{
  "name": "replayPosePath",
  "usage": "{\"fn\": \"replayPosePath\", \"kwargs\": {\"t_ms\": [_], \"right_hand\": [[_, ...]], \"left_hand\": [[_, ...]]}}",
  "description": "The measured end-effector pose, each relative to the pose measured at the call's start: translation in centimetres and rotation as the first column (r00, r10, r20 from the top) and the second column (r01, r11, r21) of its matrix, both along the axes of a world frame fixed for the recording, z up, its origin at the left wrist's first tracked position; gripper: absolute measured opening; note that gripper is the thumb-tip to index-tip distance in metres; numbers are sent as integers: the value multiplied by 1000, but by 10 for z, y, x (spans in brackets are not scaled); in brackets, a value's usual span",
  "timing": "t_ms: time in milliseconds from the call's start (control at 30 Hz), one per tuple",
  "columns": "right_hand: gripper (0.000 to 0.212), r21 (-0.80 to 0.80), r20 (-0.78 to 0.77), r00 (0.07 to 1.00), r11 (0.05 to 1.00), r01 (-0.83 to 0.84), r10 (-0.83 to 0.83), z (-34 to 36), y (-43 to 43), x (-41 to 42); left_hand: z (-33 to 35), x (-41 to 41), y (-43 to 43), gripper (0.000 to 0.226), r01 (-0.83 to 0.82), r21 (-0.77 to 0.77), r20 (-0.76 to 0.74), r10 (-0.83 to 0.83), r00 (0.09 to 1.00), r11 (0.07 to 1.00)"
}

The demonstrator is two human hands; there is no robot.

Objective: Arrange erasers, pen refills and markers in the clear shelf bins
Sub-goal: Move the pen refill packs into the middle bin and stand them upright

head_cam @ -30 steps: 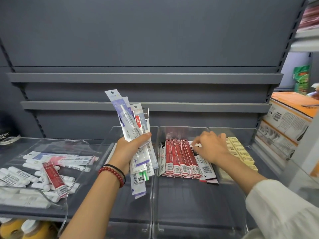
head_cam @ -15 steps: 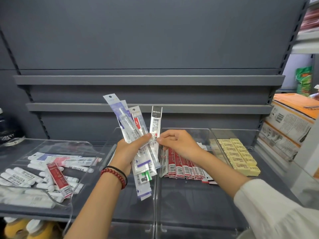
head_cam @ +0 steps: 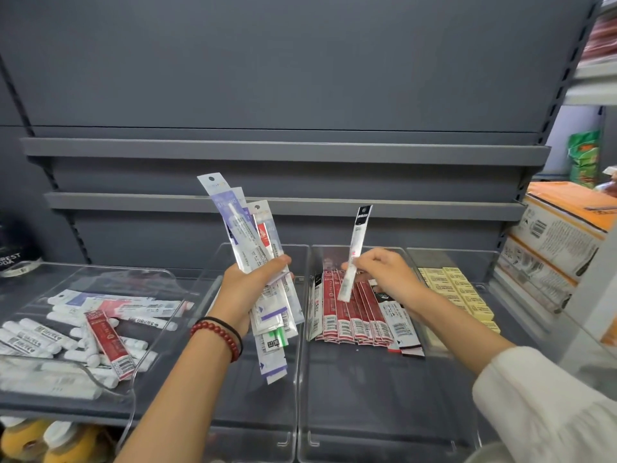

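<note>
My left hand (head_cam: 248, 287) grips a fanned bundle of packaged pen refills (head_cam: 248, 238) above the second clear bin (head_cam: 290, 362). A single refill pack with a black top (head_cam: 355, 248) is pinched upright in my right hand (head_cam: 389, 277), over the third bin (head_cam: 384, 412). In that bin lies a row of red refill packs (head_cam: 350, 319) with a few black-and-white ones at its right end. Yellow erasers (head_cam: 457, 292) lie in rows in the bin at the far right. The left bin (head_cam: 110, 275) holds white markers (head_cam: 40, 335), flat refill packs and one red pack (head_cam: 108, 342).
Two bare grey shelves (head_cam: 287, 152) run across the dark back panel above the bins. Stacked orange-and-white cartons (head_cam: 561, 235) stand at the right. Bottles with white caps (head_cam: 50, 439) show below the shelf at the lower left.
My right hand left the red packs, reached to the bundle, pulled out the black-topped refill pack and carried it right, over the third bin. The left hand stayed about where it was.
</note>
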State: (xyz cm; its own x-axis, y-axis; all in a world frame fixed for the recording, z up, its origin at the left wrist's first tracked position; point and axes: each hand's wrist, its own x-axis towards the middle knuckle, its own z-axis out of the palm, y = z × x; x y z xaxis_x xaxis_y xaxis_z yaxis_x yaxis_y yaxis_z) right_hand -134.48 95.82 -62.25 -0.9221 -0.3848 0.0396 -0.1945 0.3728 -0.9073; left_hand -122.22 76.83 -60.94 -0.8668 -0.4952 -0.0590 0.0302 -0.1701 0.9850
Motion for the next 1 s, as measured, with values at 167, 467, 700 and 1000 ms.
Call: {"fn": "replayPosePath", "kwargs": {"t_ms": [167, 467, 700, 1000], "right_hand": [[10, 82, 129, 989, 993, -83, 72, -10, -16, 7], [19, 288, 37, 999, 958, 0, -11, -26, -46, 12], [13, 308, 18, 1000, 951, 12, -18, -27, -37, 5], [13, 206, 104, 994, 978, -42, 20, -31, -32, 3]], "left_hand": [[-2, -1, -1, 34, -3, -5, 0, 3, 1000, 1000], [-4, 1, -6, 26, -7, 1, -6, 7, 1000, 1000], [-4, 2, -6, 28, -8, 4, -6, 8, 1000, 1000], [-3, 1, -2, 31, 11, 1, 0, -11, 1000, 1000]]}}
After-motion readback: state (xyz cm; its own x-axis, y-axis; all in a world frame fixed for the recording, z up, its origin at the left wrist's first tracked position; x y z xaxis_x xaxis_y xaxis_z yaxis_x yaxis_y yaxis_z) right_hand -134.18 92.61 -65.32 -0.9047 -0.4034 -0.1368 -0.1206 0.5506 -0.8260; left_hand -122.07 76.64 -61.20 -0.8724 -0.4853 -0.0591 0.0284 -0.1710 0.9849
